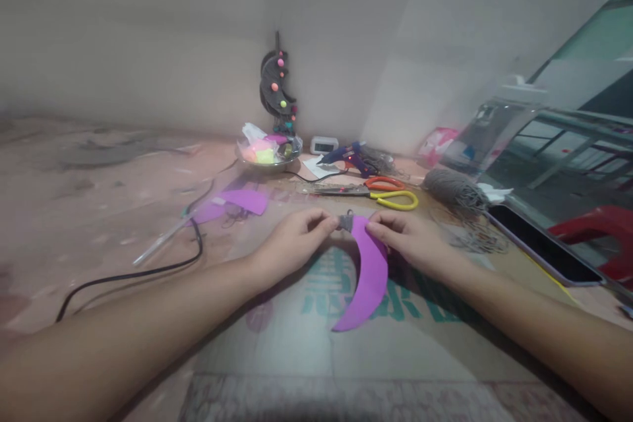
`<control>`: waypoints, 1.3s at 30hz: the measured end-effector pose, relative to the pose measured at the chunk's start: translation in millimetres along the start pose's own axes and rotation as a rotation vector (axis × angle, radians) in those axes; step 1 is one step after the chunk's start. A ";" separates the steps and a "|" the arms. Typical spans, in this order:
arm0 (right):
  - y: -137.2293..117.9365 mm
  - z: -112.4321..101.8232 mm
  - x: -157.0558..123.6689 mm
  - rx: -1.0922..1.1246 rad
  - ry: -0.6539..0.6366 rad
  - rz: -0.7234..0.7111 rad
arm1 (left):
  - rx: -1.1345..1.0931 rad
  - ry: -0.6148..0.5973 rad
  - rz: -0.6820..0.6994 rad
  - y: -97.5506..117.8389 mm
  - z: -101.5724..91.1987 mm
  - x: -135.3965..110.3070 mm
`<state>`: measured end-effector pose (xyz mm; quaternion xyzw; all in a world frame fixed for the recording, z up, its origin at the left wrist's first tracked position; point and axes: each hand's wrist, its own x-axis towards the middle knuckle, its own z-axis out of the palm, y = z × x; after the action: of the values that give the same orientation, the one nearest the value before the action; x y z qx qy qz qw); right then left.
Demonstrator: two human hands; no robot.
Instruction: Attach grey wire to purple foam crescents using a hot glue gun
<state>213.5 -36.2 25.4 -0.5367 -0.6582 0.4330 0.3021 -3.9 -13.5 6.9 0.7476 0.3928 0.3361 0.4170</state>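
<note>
A purple crescent cutout point(372, 277), like foam or card, hangs between my hands with its pointed tip down. Grey yarn point(347, 223) is wrapped around its upper left end. My left hand point(309, 231) pinches at this wrapped end, thumb against the fingers. Closed on the crescent's upper right edge is my right hand point(403, 234), with the thumb in front. Its other fingertips are partly hidden. Beneath both hands lies a cardboard sheet point(297, 336) with green printed characters.
Behind my hands lie scissors point(368, 192) with orange and yellow handles, a glue gun point(341, 155) and a small white digital clock point(324, 145). A bowl point(270, 159) of craft bits stands left of them. Grey yarn ball point(455, 189), phone point(544, 244) and clear jug point(489, 128) are at right; a black cord point(148, 271) crosses the left.
</note>
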 end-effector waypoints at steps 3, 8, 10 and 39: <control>8.2 2.1 3.2 0.047 0.079 -0.029 | 0.064 -0.109 -0.103 4.0 -19.8 7.1; 11.5 1.8 6.0 0.021 0.110 -0.078 | 0.473 -0.121 -0.113 3.0 -64.2 36.9; 10.5 2.4 6.0 0.025 0.102 -0.074 | 0.633 -0.064 0.009 -1.8 -70.4 57.0; 14.5 1.5 9.6 0.075 0.119 -0.102 | 0.171 -0.318 0.092 66.4 -63.1 23.5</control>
<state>216.3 -26.6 11.1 -0.5157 -0.6486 0.4088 0.3824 -25.0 6.8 96.7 0.8411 0.3144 0.1981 0.3930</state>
